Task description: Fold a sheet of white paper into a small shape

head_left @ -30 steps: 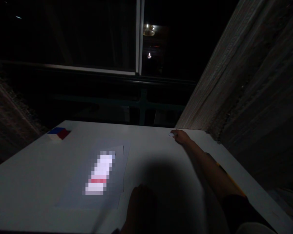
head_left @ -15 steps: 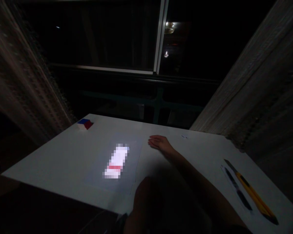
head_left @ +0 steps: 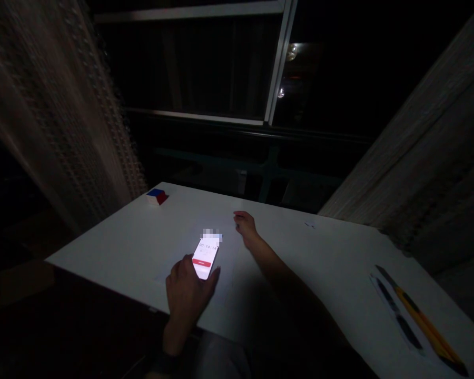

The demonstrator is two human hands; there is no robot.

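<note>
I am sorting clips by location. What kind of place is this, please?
Probably a room in a home, at night: a white table stands by a dark window with patterned curtains on both sides. The left hand holds a lit phone on it; a yellow utility knife lies at its right.

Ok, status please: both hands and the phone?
Left hand at near end of lit phone, grip unclear. Right hand on table just beyond phone, apart. Pen and knife far right, clear.
</note>
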